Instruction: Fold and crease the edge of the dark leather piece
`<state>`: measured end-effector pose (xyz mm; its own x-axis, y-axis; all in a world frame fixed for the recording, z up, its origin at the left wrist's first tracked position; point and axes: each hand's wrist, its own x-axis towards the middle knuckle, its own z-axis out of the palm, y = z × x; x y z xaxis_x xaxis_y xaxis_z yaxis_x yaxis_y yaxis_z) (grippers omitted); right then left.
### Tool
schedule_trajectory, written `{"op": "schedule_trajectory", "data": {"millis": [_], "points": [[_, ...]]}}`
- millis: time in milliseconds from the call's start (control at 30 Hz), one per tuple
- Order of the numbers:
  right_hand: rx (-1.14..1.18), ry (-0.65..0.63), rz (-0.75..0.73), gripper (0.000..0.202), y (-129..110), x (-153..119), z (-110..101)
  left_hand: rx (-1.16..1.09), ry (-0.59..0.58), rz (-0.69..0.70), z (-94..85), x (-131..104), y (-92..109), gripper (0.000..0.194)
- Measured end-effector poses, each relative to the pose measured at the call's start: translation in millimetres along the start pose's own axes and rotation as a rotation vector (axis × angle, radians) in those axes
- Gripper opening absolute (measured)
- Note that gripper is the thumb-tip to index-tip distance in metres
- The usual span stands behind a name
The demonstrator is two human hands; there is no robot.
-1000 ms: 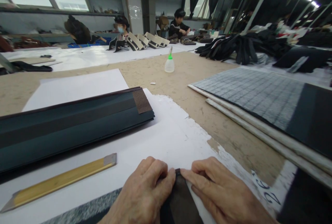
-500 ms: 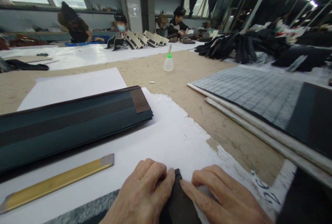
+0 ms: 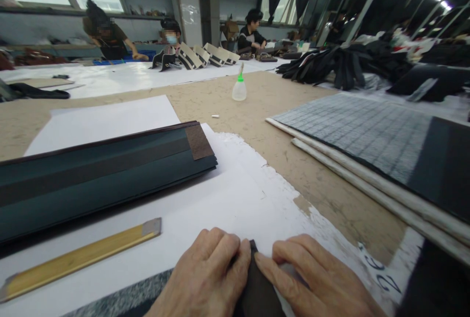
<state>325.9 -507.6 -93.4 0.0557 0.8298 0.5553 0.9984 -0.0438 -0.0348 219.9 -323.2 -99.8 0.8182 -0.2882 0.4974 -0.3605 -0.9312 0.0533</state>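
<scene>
A dark, narrow piece of material (image 3: 259, 287) lies on white paper at the bottom centre, its tip pointing away from me. My left hand (image 3: 209, 270), fingers curled together, grips its left edge. The thumb and fingertips of my right hand (image 3: 312, 273) press on its right edge near the tip. A grey speckled strip (image 3: 128, 295) runs out from under my left hand. To the left, a yellow flat bar with grey ends (image 3: 84, 258) rests on the paper.
A stack of dark green panels (image 3: 91, 167) lies at the left. Grey quilted boards (image 3: 360, 131) are stacked at the right. A clear bottle with a green neck (image 3: 239, 90) stands farther back. Several people work behind the far table (image 3: 128, 78).
My left hand has shifted very slightly to the right. My right hand stays nearly still. At the back left, a person's arm now reaches out over the table.
</scene>
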Motion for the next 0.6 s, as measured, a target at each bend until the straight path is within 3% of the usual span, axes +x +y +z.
{"op": "schedule_trajectory", "data": {"millis": [167,267,433,600], "points": [[0.083,0.001,0.092,0.035,0.5,2.8,0.7,0.041,-0.071,0.023,-9.2,5.8,-0.5,0.032],[0.077,-0.036,0.071,0.035,0.7,7.5,1.8,0.036,-0.107,0.028,-10.2,7.3,1.3,0.034],[-0.025,-0.087,0.01,0.037,1.1,11.3,3.1,0.076,-0.094,0.037,-10.8,5.6,1.4,0.037],[-0.123,-0.108,-0.013,0.04,-1.9,10.2,2.6,0.055,-0.059,0.046,-23.7,-10.1,-8.4,0.032]]}}
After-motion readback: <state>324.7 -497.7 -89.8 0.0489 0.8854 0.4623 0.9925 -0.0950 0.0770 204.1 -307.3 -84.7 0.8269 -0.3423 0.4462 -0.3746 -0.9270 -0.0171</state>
